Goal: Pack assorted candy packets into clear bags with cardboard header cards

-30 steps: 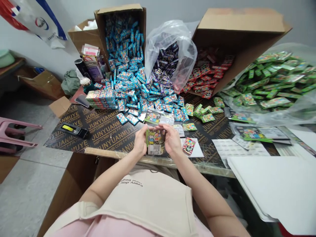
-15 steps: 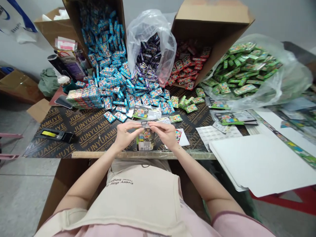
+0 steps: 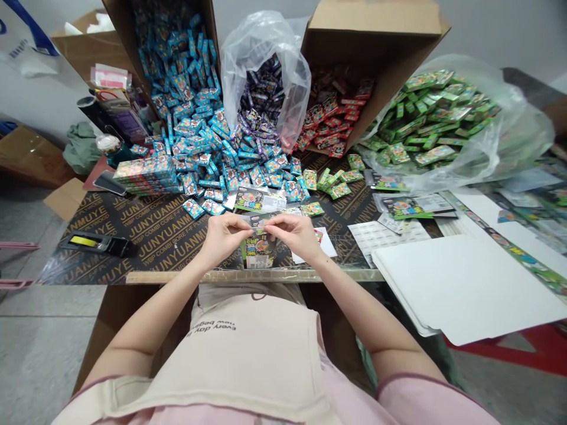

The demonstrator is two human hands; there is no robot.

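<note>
- Currently both hands meet at the middle of the worktop's (image 3: 153, 254) front edge.
- Left hand (image 3: 224, 239): grip closed, thumb and forefinger pinching the top of a printed packet (image 3: 258, 260) near its middle.
- Right hand (image 3: 296, 236): grip likewise closed, pinching the same top part just beside the left fingertips.
- Packet is between the two hands, dark with green and yellow lettering in what look like Chinese characters; too small to read. Cannot tell whether its lower end touches the worktop.
- Behind it, a flat packet (image 3: 261, 199) of similar print lies on the worktop, characters again unclear.
- Beside the right hand, a white card (image 3: 326, 248), partly covered by that hand; a bit of red print shows next to the fingers.
- Worktop surface, repeated in gold on black: "JUNYUANMUYE", and smaller, "WBP COMBI CORE F-F PLYWOOD".
- Apron (image 3: 248, 360): lettering inverted from this view, "every day is", then "new begin", the rest lost in a fold.
- Blue boxes (image 3: 181, 127) heaped at left; purple packs (image 3: 261, 94) in a clear bag (image 3: 295, 77); red packs (image 3: 330, 121) in a carton (image 3: 376, 16); green packs (image 3: 436, 121) far right.
</note>
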